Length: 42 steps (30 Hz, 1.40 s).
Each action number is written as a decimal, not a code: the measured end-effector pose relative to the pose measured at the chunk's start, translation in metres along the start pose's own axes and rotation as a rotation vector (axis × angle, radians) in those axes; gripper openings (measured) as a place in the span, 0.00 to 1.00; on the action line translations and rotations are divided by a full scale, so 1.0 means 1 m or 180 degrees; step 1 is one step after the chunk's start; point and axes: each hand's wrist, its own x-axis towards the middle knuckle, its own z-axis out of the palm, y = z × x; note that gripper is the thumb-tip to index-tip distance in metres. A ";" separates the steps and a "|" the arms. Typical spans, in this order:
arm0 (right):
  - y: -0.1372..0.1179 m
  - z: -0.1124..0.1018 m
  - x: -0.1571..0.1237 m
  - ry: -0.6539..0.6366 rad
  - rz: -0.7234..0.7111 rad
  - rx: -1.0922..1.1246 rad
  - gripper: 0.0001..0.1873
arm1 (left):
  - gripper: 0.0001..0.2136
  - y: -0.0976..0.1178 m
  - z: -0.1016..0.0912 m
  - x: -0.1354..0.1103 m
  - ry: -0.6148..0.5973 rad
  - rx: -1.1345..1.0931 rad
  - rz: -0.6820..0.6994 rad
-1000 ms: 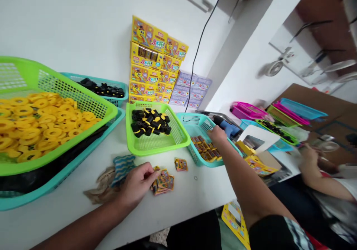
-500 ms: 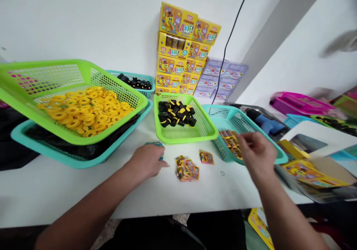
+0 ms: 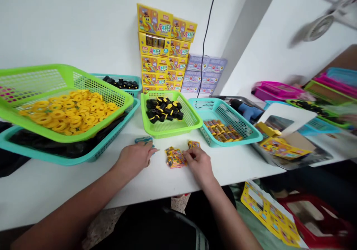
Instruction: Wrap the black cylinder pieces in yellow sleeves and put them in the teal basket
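Note:
My left hand [image 3: 134, 159] lies on the white table with its fingers straight, touching the near edge of a small blue striped cloth [image 3: 143, 140]. My right hand [image 3: 198, 164] has its fingertips down on the right side of a small pile of yellow printed packets [image 3: 175, 157]. One more packet [image 3: 193, 144] lies just beyond my right fingers. The white table [image 3: 156, 185] runs under both hands, and the hands stand apart with the pile mostly between them.
Behind my hands stand a green basket [image 3: 170, 131] of black-and-yellow cylinders and a teal basket [image 3: 223, 110] of small packets. A tilted green basket [image 3: 83, 133] of yellow rings rests on a teal basket [image 3: 52, 157]. Yellow boxes [image 3: 164, 53] are stacked at the back.
My right hand has moved from above the teal basket down onto the packet pile. The view has swung, and the table items now sit level and further left.

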 end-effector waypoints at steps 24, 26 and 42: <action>-0.015 -0.001 0.000 -0.0025 0.0070 0.0936 0.13 | 0.13 0.038 0.039 0.025 -0.0303 -0.2104 0.0349; -0.020 0.000 0.004 -0.0494 0.0380 0.1376 0.15 | 0.13 0.040 0.037 0.025 -0.0369 -0.2423 0.0283; -0.057 -0.001 0.033 -0.0774 0.0967 0.2326 0.11 | 0.15 0.050 0.016 0.026 -0.0470 -0.4304 -0.0743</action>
